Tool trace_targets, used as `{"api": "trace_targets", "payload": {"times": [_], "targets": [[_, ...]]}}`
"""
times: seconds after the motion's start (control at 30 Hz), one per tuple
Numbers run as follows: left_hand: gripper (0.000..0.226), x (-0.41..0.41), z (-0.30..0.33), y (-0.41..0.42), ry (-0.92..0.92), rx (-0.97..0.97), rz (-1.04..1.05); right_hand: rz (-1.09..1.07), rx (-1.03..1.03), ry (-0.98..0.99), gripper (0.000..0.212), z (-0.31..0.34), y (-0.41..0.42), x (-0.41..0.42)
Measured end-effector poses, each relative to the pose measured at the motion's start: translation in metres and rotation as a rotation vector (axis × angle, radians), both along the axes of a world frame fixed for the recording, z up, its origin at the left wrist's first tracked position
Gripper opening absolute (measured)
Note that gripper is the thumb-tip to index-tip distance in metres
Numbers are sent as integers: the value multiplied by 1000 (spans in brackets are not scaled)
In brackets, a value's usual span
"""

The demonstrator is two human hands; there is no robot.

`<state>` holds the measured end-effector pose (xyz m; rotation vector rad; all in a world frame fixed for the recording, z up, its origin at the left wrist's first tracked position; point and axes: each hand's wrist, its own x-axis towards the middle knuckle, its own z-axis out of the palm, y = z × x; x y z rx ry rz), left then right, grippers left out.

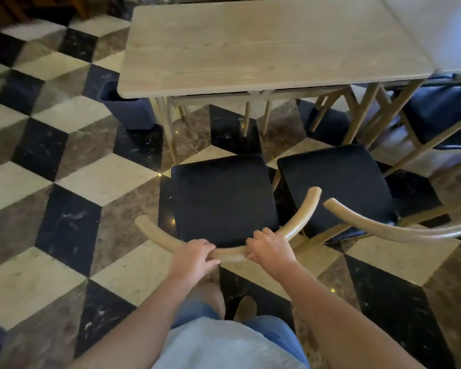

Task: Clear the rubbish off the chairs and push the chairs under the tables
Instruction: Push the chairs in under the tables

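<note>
A wooden chair with a black seat [221, 195] stands in front of me, facing a light wooden table [250, 46]. Its curved backrest rail [298, 217] runs across below the seat. My left hand [194, 255] and my right hand [270, 247] both grip that rail, side by side near its middle. The seat is bare, with no rubbish visible on it. The chair stands out from the table, its seat short of the table's near edge.
A second chair with a black seat [336, 182] stands close on the right, its curved rail [383, 225] almost touching the first. A third chair [445, 115] sits at the far right. A dark bin [131, 107] stands by the table's left leg. The floor is checkered tile.
</note>
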<state>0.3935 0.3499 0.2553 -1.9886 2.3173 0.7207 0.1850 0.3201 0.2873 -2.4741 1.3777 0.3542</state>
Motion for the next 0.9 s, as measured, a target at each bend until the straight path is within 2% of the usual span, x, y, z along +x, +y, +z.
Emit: {"api": "trace_targets", "payload": {"times": [0.2, 0.4, 0.9], "targets": [[47, -1, 3, -35, -39, 5, 58, -43, -9, -30, 24, -3, -39, 6], [48, 12, 6, -91, -76, 17, 15, -43, 11, -36, 26, -10, -94, 17], [47, 59, 7, -278, -35, -41, 23, -55, -9, -42, 24, -13, -277, 64]]}}
